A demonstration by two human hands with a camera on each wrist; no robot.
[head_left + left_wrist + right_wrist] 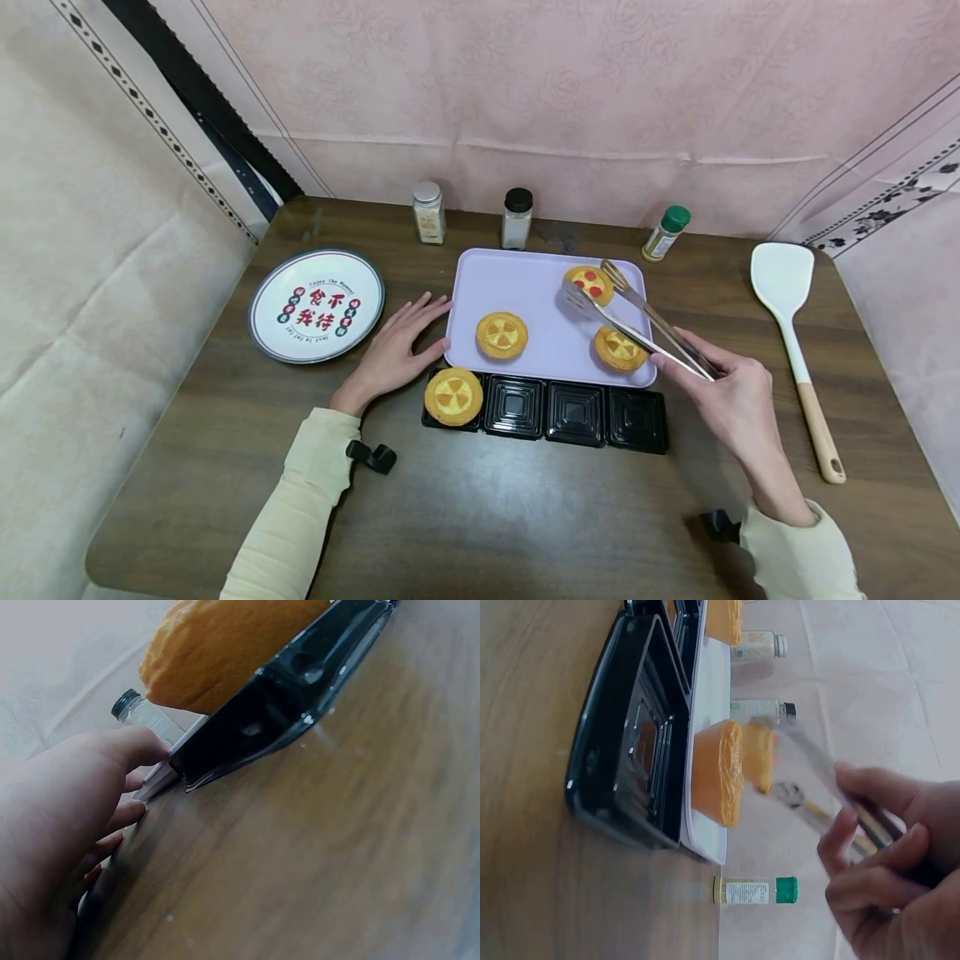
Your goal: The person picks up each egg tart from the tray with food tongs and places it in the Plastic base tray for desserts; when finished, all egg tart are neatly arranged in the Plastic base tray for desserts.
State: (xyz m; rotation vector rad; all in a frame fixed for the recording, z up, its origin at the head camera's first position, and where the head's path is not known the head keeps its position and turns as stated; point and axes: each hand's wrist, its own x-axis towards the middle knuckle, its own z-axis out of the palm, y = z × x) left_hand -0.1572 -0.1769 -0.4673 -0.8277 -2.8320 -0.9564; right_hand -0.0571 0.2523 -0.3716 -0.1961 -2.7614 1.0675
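Observation:
My right hand (pixel 731 400) grips metal tongs (pixel 630 332), whose tips lie either side of a tart with red pieces (pixel 594 287). In the right wrist view this tart (pixel 759 757) is blurred and appears raised above the lavender tray (pixel 540 312). Two yellow tarts rest on that tray, one left of centre (pixel 502 335) and one under the tongs (pixel 618 350). My left hand (pixel 401 346) lies spread at the tray's left edge, its thumb and fingertips at the rim. Along the near side, a black compartment tray (pixel 577 412) holds another yellow tart (pixel 453 397) in its leftmost compartment.
A white plate with red lettering (pixel 317 307) lies at left. Behind the tray stand a white-capped jar (pixel 429 215), a black-capped jar (pixel 517 220) and a green-capped bottle (pixel 664 235). At right lies a white spatula with a wooden handle (pixel 795 350).

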